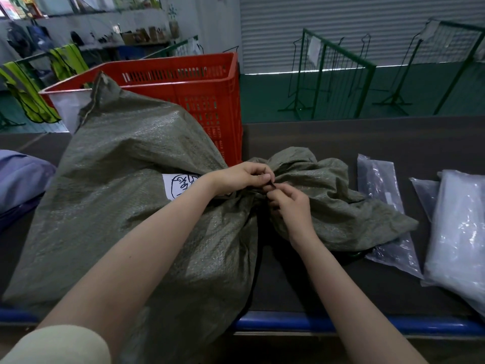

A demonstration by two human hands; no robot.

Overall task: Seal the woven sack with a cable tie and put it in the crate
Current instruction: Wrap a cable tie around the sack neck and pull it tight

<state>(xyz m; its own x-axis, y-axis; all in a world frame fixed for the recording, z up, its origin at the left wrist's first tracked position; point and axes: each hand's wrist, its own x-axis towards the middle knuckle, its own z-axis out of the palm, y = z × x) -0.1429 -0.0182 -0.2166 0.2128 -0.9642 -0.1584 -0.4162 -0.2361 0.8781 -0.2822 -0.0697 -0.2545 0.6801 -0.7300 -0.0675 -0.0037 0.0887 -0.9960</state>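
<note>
Now your left hand and right hand both pinch a thin dark cable tie at the gathered neck of the grey-green woven sack lying on the dark counter; keep the neck bunched tight while cinching, red slatted plastic crate waiting behind.

Bulky grey-green woven sack lying across the frame's centre and left, neck gathered tight mid-frame with loose mouth fanned out to the right, thin dark cable tie at the neck, red slatted plastic crate upright behind it, upper centre-left
</note>
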